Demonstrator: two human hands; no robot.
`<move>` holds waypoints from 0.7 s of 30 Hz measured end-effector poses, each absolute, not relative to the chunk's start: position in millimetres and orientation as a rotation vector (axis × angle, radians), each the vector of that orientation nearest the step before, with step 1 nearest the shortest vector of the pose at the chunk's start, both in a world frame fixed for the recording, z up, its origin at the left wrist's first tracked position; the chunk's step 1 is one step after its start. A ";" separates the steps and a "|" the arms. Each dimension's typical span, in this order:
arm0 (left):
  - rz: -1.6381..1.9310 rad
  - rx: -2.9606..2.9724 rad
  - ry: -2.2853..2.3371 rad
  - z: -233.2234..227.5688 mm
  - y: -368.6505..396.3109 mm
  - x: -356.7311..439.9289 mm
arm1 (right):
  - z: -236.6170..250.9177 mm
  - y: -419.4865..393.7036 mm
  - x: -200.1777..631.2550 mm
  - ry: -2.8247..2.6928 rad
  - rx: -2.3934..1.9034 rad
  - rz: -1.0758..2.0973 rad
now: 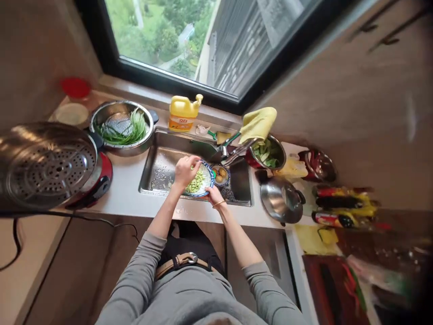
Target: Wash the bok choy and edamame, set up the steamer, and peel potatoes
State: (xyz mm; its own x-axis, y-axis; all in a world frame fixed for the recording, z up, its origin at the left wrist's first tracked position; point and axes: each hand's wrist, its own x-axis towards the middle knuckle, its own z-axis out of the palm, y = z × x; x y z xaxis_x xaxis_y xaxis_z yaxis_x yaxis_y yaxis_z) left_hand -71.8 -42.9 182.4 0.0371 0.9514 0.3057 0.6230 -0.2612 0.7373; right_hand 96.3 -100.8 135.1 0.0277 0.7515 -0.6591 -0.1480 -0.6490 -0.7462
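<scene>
My right hand (215,195) grips the near right rim of a blue-and-white plate (211,174) over the sink. Shelled green beans (196,184) are heaped on it, in what looks like water. Above the plate's left side is my left hand (185,171), its fingers curled and pinched together; what they hold, if anything, is too small to name. Just beyond the plate, a patterned bowl with several round brownish items (221,175) sits in the sink (162,153).
A steamer pan (149,141) with long green vegetables stands left of the sink. Behind it is a yellow detergent jug (182,110). The faucet (225,149) has a yellow cloth (259,124) beside it. To the right are a pot of leafy greens (267,155) and a metal lid (279,201).
</scene>
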 end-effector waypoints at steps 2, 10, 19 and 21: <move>0.970 1.954 1.598 193.0 -47.5 -76.9 | 125.9 -120.8 89.2 -0.501 -1.557 1.691; 0.835 2.246 1.269 186.2 -59.7 -16.7 | 119.1 -182.4 119.8 -0.330 -1.409 1.320; 0.478 1.904 1.118 176.8 -78.3 102.3 | 160.8 -228.4 255.0 -0.053 -1.337 1.092; 0.542 1.818 0.992 179.8 -82.4 141.1 | 168.1 -234.9 299.0 -0.010 -1.314 1.055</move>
